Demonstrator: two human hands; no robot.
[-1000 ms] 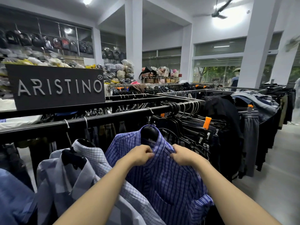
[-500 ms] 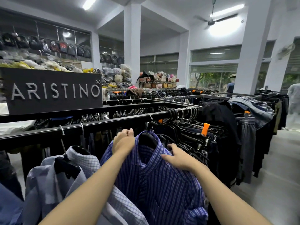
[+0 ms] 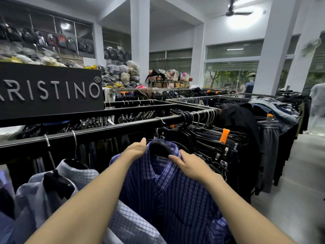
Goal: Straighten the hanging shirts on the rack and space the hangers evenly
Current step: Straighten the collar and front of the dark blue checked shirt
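A blue-purple checked shirt [image 3: 175, 196] hangs on a black hanger [image 3: 159, 148] from the black rack rail [image 3: 109, 131]. My left hand [image 3: 136, 149] holds the left side of its collar at the shoulder. My right hand [image 3: 189, 166] grips the right collar flap, thumb over its edge. To the left hang a pale checked shirt [image 3: 80, 173] and a light blue shirt [image 3: 29, 203], each on a black hanger with a metal hook over the rail.
Right of the blue shirt, several black hangers with dark trousers [image 3: 211, 141] are packed tightly on the rail. A black brand sign [image 3: 49, 90] stands behind the rack. More racks fill the back. Grey floor [image 3: 290, 191] lies to the right.
My left hand went up from the front of the collar to the shirt's left shoulder. My right hand slid up onto the right collar flap. The collar now lies open around the hanger.
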